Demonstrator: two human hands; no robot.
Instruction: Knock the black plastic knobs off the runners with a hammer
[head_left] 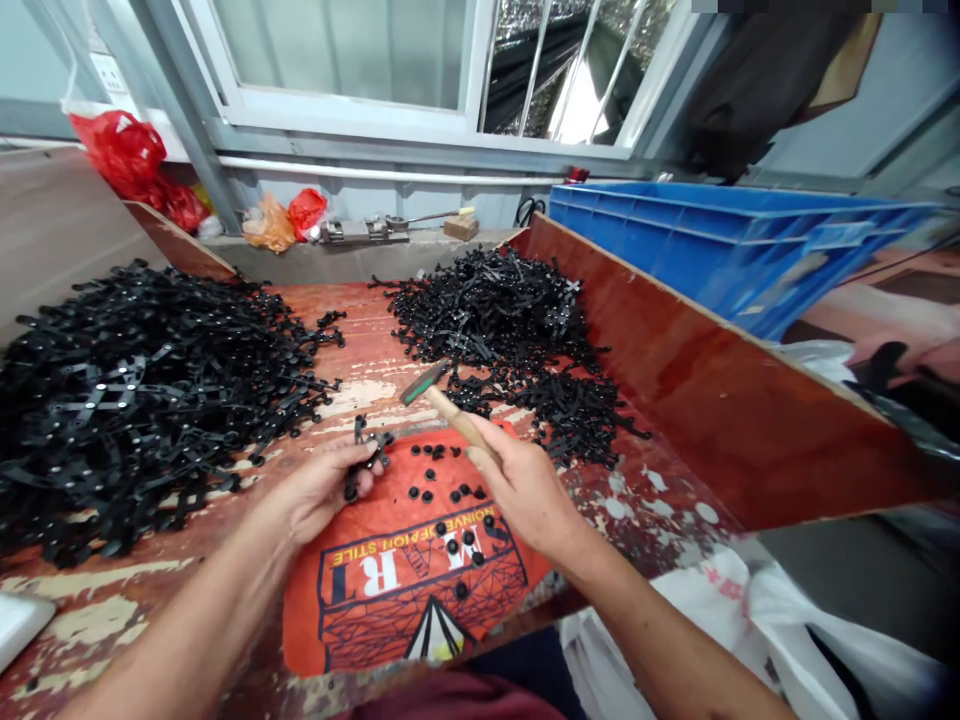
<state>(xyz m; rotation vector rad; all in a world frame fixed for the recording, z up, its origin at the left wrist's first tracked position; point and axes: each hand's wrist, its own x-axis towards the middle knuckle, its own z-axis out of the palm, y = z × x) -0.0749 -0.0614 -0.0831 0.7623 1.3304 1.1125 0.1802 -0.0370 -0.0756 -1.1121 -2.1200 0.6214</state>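
Note:
My left hand (pixel 341 480) is closed on a small black linked part (pixel 369 440), its arms sticking out past the thumb and fingers. In my right hand (pixel 521 475) is a hammer (pixel 454 412), gripped by its wooden handle; the green-edged metal head (pixel 424 384) is raised to the left, above the table. Below both hands lies an orange-red printed cloth (pixel 307 620) with several small black round caps (pixel 427 495) scattered over it. What the left fingers cover of the part is hidden.
A big pile of black linked parts (pixel 150 390) fills the left side. Another black pile (pixel 495 310) lies at the back right, beside a slanted red board (pixel 675 370). Beyond it stands a blue crate (pixel 675 240). Plastic bags (pixel 270 222) and a wooden block (pixel 460 227) sit on the back ledge.

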